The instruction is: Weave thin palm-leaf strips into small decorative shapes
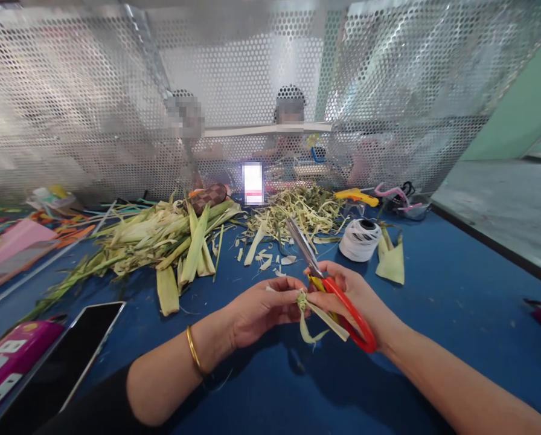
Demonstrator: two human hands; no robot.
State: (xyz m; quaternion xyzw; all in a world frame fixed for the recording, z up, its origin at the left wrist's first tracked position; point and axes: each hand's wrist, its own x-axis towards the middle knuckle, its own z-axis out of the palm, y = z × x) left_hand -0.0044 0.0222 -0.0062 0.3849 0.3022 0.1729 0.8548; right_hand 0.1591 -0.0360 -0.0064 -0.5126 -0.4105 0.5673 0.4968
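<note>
Between the fingertips of my left hand (270, 302) is a small knotted piece of pale green corn husk (302, 300), with loose strips hanging down to the right. My right hand (358, 299) holds red-handled scissors (349, 314), their metal blades pointing up and away to the left. The right fingertips also meet the husk beside the left ones. Something yellow shows near the scissors' pivot, partly hidden by my fingers. Beyond the hands lie husk scraps (265, 260) and a spool of white thread (360, 240).
A heap of corn husks (148, 235) lies left of centre, shredded strips (297, 208) further back. A phone (66, 362) and a magenta device (23, 356) are at near left. A yellow-handled tool (356, 196) lies near the perforated metal screen (252, 72). People sit behind it.
</note>
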